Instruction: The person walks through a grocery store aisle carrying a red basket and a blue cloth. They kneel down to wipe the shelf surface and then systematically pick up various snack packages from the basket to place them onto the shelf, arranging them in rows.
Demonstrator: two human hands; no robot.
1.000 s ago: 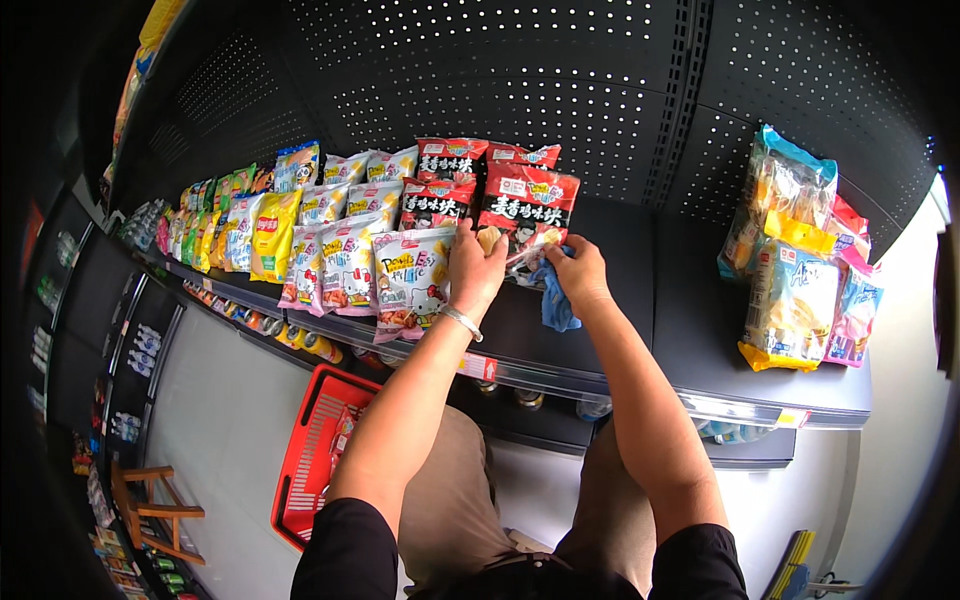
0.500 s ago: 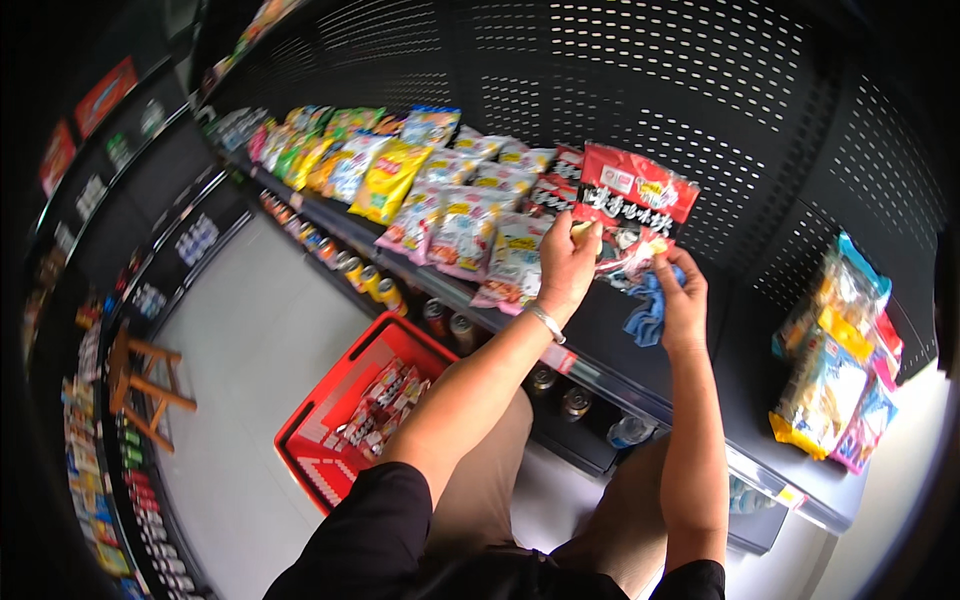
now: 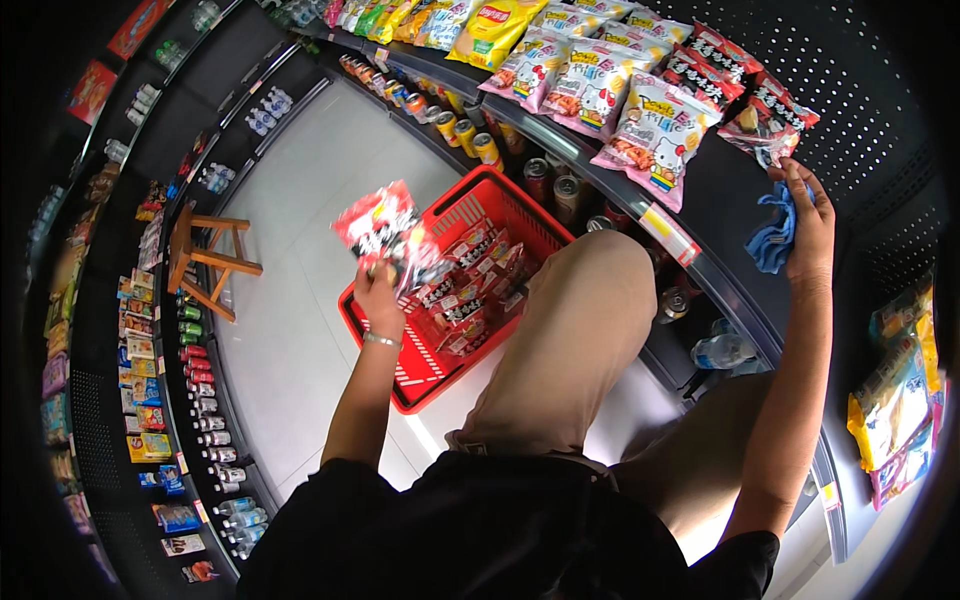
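Observation:
My left hand (image 3: 378,300) grips a red and black snack bag (image 3: 385,230), blurred by motion, above the left edge of a red shopping basket (image 3: 400,395). Inside the basket lie several small red and black snack packs (image 3: 465,290). Over at the shelf, my right hand (image 3: 810,215) is closed on a crumpled blue cloth (image 3: 768,235). Its fingertips meet the lower edge of another red and black snack bag (image 3: 768,118), which leans at the end of the row. Whether they pinch that bag is not clear.
White and pink snack bags (image 3: 660,135) and a yellow bag (image 3: 495,30) line the shelf. Cans (image 3: 570,195) stand below its edge (image 3: 560,140). More bags (image 3: 890,400) lie at the right. A wooden stool (image 3: 215,255) stands on the floor before stocked shelves at left.
My left hand has swung from the shelf down and left to the basket, carrying a red snack bag. My right hand stays by the shelf with the blue cloth. The view has tilted down.

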